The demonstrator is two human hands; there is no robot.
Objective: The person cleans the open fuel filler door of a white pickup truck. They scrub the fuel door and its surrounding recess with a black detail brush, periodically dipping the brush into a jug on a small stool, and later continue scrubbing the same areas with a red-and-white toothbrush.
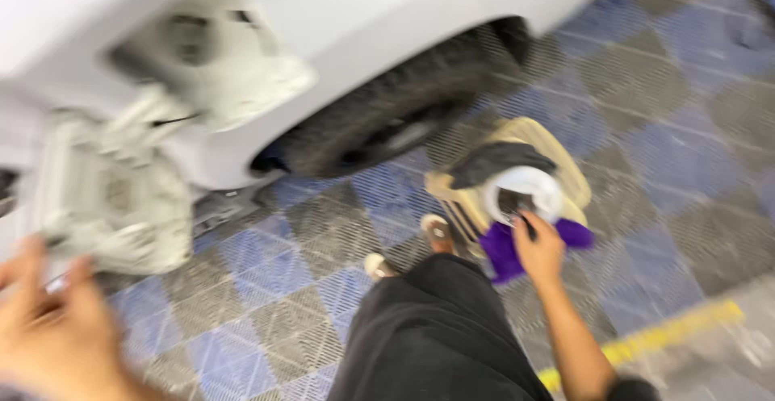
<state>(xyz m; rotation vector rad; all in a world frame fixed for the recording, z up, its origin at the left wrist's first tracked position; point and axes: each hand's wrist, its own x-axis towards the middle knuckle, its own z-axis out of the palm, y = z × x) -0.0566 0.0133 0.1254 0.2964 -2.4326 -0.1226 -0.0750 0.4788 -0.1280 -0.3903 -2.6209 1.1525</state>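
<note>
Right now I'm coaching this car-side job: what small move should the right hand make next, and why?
Probably close the fingers on the white tub and lift. The right hand already touches its near rim, above the purple cloth on the beige stool. The picture is blurred, so the grip is unclear.

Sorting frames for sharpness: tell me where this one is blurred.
Head view: motion blur smears everything, worst at the left hand and the pale machine beside it; the right hand at the white tub and the tyre stay readable; lighting even, no glare.
</note>
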